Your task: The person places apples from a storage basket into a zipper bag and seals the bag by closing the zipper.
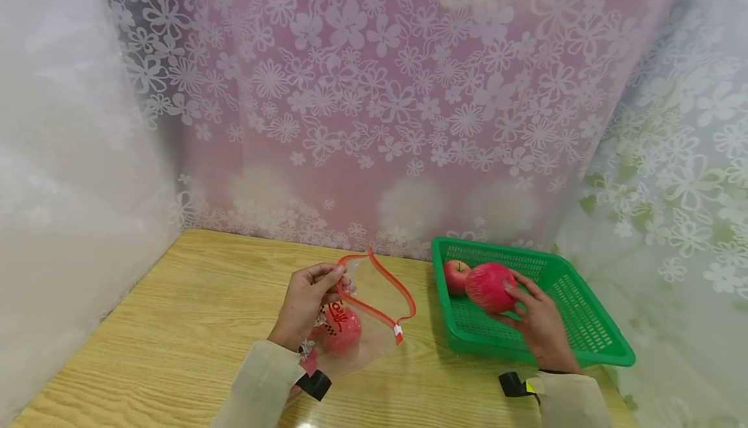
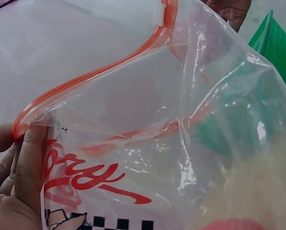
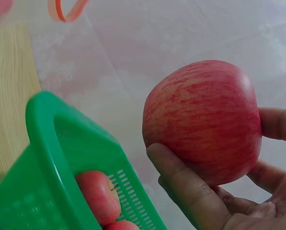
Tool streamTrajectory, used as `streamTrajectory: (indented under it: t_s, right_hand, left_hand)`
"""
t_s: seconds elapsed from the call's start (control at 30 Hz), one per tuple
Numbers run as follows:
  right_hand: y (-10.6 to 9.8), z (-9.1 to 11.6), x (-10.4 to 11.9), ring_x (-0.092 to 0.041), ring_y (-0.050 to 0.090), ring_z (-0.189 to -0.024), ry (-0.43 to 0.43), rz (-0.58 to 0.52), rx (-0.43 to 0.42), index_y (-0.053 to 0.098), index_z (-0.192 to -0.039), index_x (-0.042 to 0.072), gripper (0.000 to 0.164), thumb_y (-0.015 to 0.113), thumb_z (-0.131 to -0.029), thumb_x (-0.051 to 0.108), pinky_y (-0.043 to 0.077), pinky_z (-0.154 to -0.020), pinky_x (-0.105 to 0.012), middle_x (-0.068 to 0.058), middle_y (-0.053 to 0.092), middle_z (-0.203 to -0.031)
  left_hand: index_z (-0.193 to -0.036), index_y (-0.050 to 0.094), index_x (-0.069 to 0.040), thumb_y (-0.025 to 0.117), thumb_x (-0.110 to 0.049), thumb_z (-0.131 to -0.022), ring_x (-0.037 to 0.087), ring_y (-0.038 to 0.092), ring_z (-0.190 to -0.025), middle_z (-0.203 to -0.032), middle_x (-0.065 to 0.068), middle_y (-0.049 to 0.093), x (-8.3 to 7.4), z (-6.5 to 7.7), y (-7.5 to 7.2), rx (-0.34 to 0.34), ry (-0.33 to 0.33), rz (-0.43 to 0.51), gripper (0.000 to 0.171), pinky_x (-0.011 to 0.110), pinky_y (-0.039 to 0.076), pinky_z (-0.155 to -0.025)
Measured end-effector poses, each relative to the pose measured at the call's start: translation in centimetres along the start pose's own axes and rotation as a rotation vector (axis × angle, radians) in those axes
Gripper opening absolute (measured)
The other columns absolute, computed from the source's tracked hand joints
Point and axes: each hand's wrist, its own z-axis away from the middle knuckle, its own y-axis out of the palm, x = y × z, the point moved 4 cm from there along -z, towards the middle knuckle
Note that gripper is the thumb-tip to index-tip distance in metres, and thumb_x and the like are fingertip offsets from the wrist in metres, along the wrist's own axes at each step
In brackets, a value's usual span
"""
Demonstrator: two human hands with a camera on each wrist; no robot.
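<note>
On the left, the bench [image 1: 193,324] carries the work. The left forearm rises from the lower edge and leans up and to the right. The left hand [image 1: 306,295] grips the near-left edge of the clear bag [image 1: 374,350], with the thumb and fingers pinching the material at the orange zip strip [image 1: 374,313].

The bag is located over the bench, between the left hand and the basket. Its mouth gapes upward; the long axis of the mouth slopes from upper left to lower right, with the white slider [image 1: 398,330] at the lower right end. The body hangs below the strip. A bagged apple [image 1: 345,332] shows through the film, beside the red lettering [image 2: 100,177].

To the right, the green basket [image 1: 485,345] has its long axis running left to right. A basket apple [image 1: 454,278] lies at its left end, stem upward; the right wrist view shows a second one partly.

The held apple [image 1: 489,287] is positioned above the basket's left half. In the right wrist view its streaks run crosswise. The right forearm enters from the lower right, leaning up and to the left. The right hand [image 1: 540,324] grasps the held apple, its fingers curved around the right side and underside.
</note>
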Motion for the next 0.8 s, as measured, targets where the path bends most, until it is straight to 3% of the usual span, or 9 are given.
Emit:
streamTrajectory:
  t_s: [0.23, 0.4, 0.53, 0.8]
  right_hand:
    - [1.6, 0.2, 0.1, -0.011, 0.064, -0.099, -0.046, 0.01, 0.068, 0.056, -0.127, 0.027, 0.029, 0.049, -0.102, 0.013, 0.058, -0.078, -0.035, 0.003, 0.037, -0.129]
    - [2.6, 0.3, 0.1, -0.012, 0.063, -0.101, -0.085, 0.035, 0.117, 0.055, -0.13, 0.024, 0.032, 0.047, -0.102, 0.01, 0.058, -0.077, -0.035, 0.006, 0.042, -0.127]
    - [3.6, 0.3, 0.1, -0.012, 0.063, -0.103, -0.077, 0.07, 0.129, 0.05, -0.134, 0.02, 0.033, 0.047, -0.103, 0.011, 0.058, -0.078, -0.036, 0.003, 0.04, -0.13]
    - [5.7, 0.1, 0.3, -0.009, 0.06, -0.106, -0.075, 0.149, 0.137, 0.041, -0.142, 0.007, 0.041, 0.048, -0.102, 0.011, 0.057, -0.079, -0.035, -0.008, 0.03, -0.14]
  left_hand:
    - [-0.101, 0.065, 0.008, 0.059, -0.008, -0.096, 0.015, 0.07, -0.073, -0.08, 0.005, 0.07, 0.1, 0.0, 0.2, 0.012, -0.001, 0.011, 0.018, 0.024, 0.058, -0.067]
    - [-0.106, 0.061, 0.014, 0.059, -0.009, -0.096, 0.013, 0.07, -0.073, -0.079, 0.004, 0.07, 0.1, -0.1, 0.3, 0.024, 0.007, -0.004, 0.026, 0.023, 0.057, -0.066]
    - [-0.109, 0.059, 0.016, 0.059, -0.01, -0.096, 0.014, 0.07, -0.074, -0.079, 0.004, 0.07, 0.1, -0.1, 0.2, 0.027, 0.002, -0.009, 0.029, 0.023, 0.057, -0.066]
    - [-0.105, 0.063, 0.011, 0.058, -0.008, -0.097, 0.015, 0.07, -0.075, -0.079, 0.005, 0.07, 0.0, 0.1, 0.3, 0.041, -0.001, 0.018, 0.021, 0.025, 0.058, -0.069]
